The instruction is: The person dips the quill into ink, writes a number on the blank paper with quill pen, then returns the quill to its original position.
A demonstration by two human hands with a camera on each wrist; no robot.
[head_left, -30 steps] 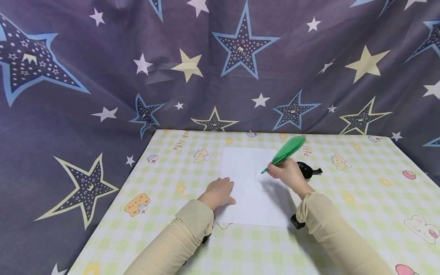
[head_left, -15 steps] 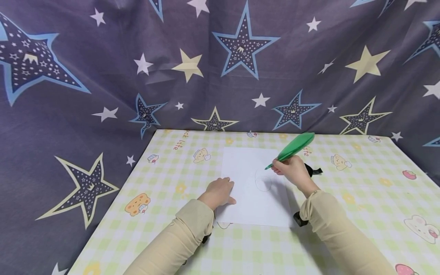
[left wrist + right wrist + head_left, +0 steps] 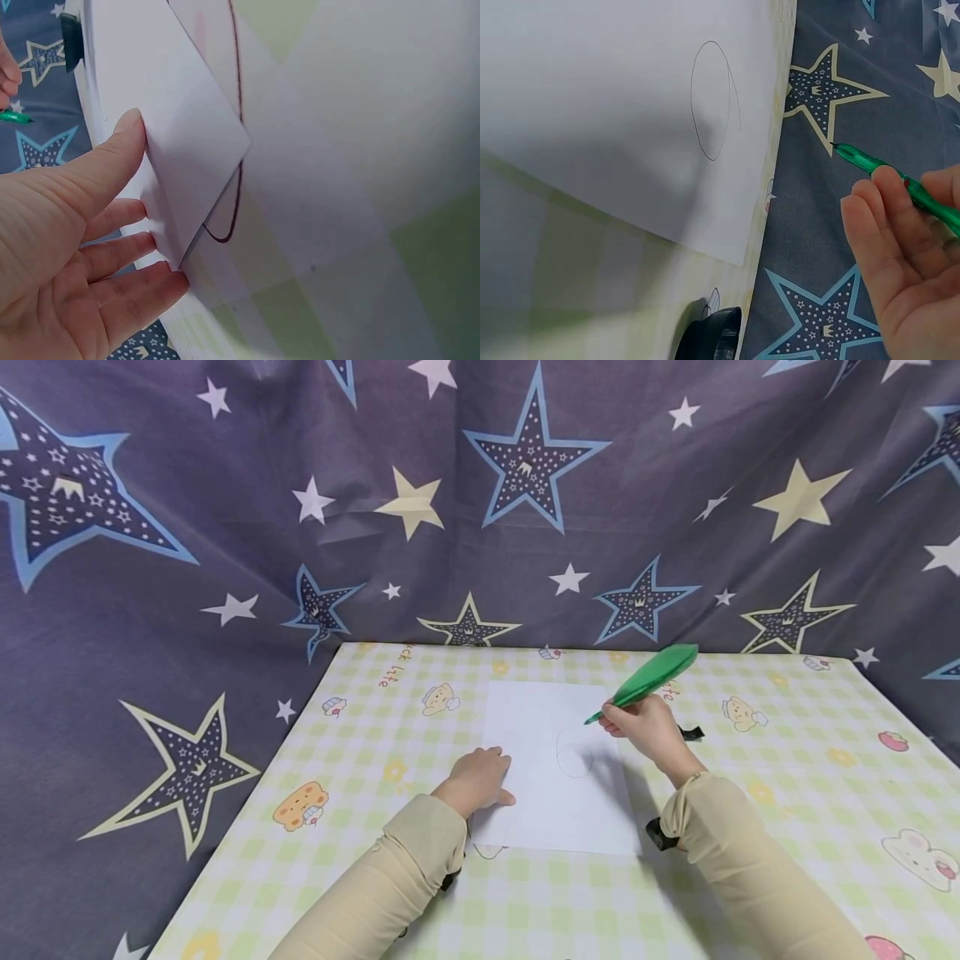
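A person's right hand [image 3: 651, 732], its grip closed around a green feather pen [image 3: 654, 675], holds the tip raised above white paper [image 3: 532, 822] lying on a checked counter [image 3: 817, 777], near a thin drawn loop [image 3: 691, 101]. The left hand [image 3: 474, 779], fingers extended, rests at the paper's left edge. Should that hand lift, the sheet could skid under the pen; a dipping wrist might leave a stray stroke.

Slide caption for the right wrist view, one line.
Right hand holding a green pen clear of a white sheet that bears a thin, dark loop.
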